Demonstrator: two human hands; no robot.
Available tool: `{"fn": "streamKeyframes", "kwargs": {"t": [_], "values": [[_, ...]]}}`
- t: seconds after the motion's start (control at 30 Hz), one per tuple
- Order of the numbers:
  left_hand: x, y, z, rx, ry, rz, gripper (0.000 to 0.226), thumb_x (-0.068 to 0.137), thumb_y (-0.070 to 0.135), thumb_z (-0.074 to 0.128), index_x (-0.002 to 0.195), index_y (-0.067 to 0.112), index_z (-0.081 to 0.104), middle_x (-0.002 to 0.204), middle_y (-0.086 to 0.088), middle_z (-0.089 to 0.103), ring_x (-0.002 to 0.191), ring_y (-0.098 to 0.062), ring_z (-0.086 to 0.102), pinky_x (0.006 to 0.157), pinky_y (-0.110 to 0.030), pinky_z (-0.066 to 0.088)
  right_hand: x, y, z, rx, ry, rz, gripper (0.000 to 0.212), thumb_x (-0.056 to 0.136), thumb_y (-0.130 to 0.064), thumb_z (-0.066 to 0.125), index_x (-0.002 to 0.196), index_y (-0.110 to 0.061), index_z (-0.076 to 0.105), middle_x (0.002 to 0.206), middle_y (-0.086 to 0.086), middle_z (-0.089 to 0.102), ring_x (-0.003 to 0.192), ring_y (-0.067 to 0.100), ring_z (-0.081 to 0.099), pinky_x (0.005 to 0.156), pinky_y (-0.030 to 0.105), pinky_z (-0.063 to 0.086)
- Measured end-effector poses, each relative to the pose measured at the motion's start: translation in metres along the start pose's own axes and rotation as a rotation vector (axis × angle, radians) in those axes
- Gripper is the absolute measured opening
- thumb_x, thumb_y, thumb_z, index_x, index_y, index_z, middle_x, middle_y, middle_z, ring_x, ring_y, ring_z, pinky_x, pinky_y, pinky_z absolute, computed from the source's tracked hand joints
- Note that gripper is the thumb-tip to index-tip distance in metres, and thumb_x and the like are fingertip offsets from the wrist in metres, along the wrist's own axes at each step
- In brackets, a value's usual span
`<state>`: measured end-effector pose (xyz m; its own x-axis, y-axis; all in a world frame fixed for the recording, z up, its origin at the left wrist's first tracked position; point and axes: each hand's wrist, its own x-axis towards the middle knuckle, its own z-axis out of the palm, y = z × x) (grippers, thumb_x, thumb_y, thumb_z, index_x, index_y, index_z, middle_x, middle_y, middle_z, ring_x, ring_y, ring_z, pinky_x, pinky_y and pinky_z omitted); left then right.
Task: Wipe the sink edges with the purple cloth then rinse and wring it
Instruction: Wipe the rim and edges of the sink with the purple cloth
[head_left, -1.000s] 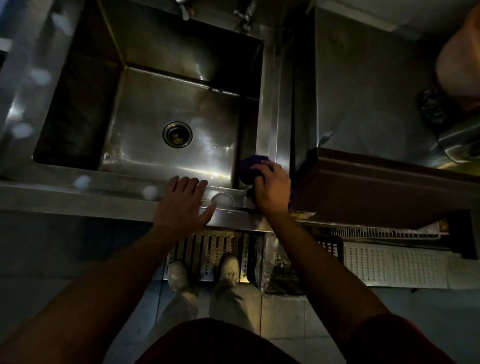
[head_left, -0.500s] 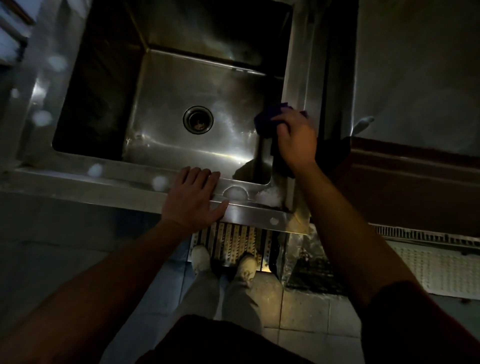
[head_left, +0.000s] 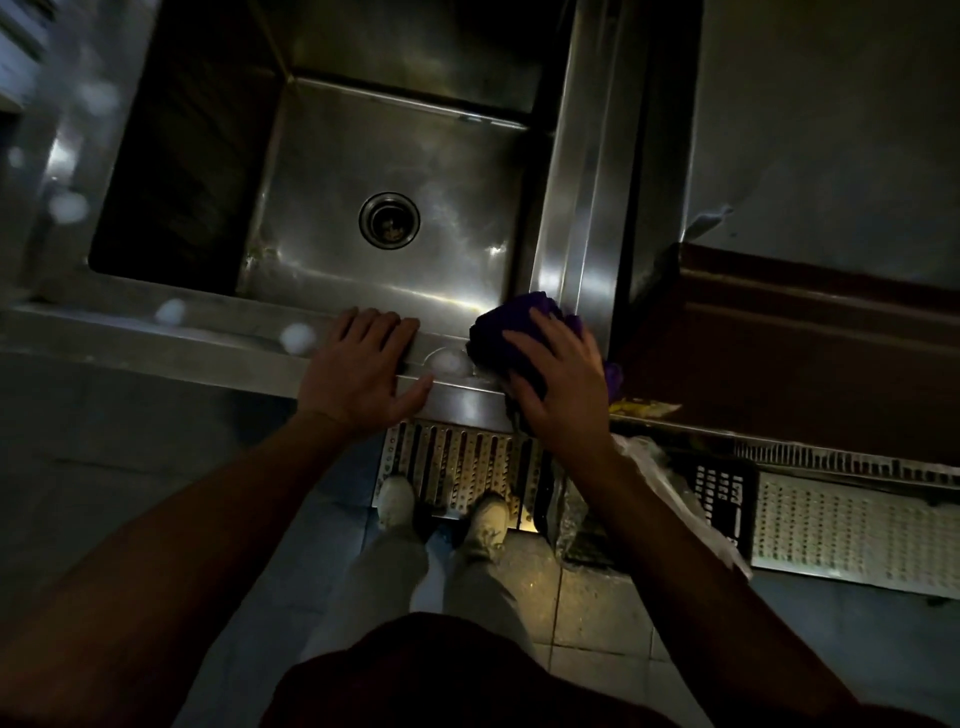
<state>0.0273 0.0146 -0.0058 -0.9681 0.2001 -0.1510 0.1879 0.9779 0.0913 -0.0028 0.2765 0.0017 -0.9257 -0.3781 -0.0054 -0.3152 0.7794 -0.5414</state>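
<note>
**Wiping the near right corner of the sink rim**

At the left of the frame, foam blobs (head_left: 170, 312) are sitting on the near rim, so that stretch is probably waiting for the cloth.

Left of centre, the left hand (head_left: 358, 371) is lying flat on the near rim of the sink (head_left: 218, 340), fingers straight and pointing toward the basin, thumb spread. Its grip is released; it is holding nothing, and is likely bracing the person while they are leaning over the edge.

At centre, the drain (head_left: 389, 220) is showing in the basin, which looks wet but unfilled; no water is visibly running, so rinsing is judged not yet begun.

Right of centre, the right hand (head_left: 558, 376) is pressing the cloth (head_left: 506, 322) onto the rim's near right corner, fingers spread over the bunched fabric rather than curled round it. Pressing with a broad palm is probably keeping more of the fabric against the metal. A purple fold is peeking out past the hand's right side.

At the far right, a dark brown ledge (head_left: 810, 332) is adjoining the sink.
</note>
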Motion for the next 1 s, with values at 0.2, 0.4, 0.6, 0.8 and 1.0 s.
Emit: {"fn": "streamKeyframes", "kwargs": {"t": [0.2, 0.4, 0.6, 0.8, 1.0], "values": [[-0.001, 0.001, -0.001, -0.015, -0.003, -0.003, 0.072, 0.09, 0.062, 0.038, 0.135, 0.007, 0.05, 0.125, -0.019, 0.059, 0.112, -0.036, 0.053, 0.106, -0.049, 0.036, 0.024, -0.005, -0.044, 0.183, -0.012, 0.036, 0.042, 0.084, -0.019, 0.06, 0.125, -0.022, 0.067, 0.128, 0.001, 0.067, 0.118, 0.02, 0.06, 0.105, 0.042, 0.045], [-0.002, 0.0, -0.002, -0.019, 0.027, 0.001, 0.068, 0.089, 0.058, 0.046, 0.132, 0.006, 0.053, 0.122, -0.019, 0.06, 0.108, -0.035, 0.054, 0.102, -0.048, 0.039, 0.038, -0.011, -0.05, 0.211, -0.003, -0.046, 0.042, 0.086, -0.011, 0.061, 0.127, -0.016, 0.067, 0.135, 0.004, 0.063, 0.126, 0.02, 0.056, 0.11, 0.037, 0.041], [-0.002, -0.003, 0.001, -0.016, 0.017, 0.017, 0.069, 0.09, 0.058, 0.045, 0.135, 0.006, 0.05, 0.124, -0.018, 0.059, 0.11, -0.035, 0.054, 0.104, -0.049, 0.038, -0.037, -0.007, -0.007, 0.017, -0.079, -0.099, 0.046, 0.086, -0.034, 0.055, 0.131, -0.026, 0.063, 0.148, 0.001, 0.053, 0.142, 0.023, 0.041, 0.119, 0.053, 0.022], [-0.002, -0.003, 0.003, -0.001, 0.038, 0.027, 0.067, 0.091, 0.058, 0.045, 0.135, 0.006, 0.05, 0.126, -0.018, 0.059, 0.112, -0.034, 0.053, 0.104, -0.048, 0.037, -0.014, -0.007, 0.005, -0.239, -0.041, -0.074, 0.049, 0.087, -0.039, 0.058, 0.135, -0.026, 0.059, 0.151, 0.008, 0.048, 0.146, 0.029, 0.035, 0.121, 0.055, 0.018], [-0.002, -0.001, 0.003, -0.011, 0.056, 0.016, 0.069, 0.092, 0.059, 0.041, 0.135, 0.006, 0.05, 0.125, -0.018, 0.059, 0.113, -0.034, 0.053, 0.106, -0.048, 0.036, 0.06, 0.005, 0.005, -0.333, 0.044, -0.015, 0.049, 0.087, -0.035, 0.057, 0.136, -0.025, 0.058, 0.152, 0.01, 0.046, 0.143, 0.032, 0.038, 0.12, 0.054, 0.021]]}}
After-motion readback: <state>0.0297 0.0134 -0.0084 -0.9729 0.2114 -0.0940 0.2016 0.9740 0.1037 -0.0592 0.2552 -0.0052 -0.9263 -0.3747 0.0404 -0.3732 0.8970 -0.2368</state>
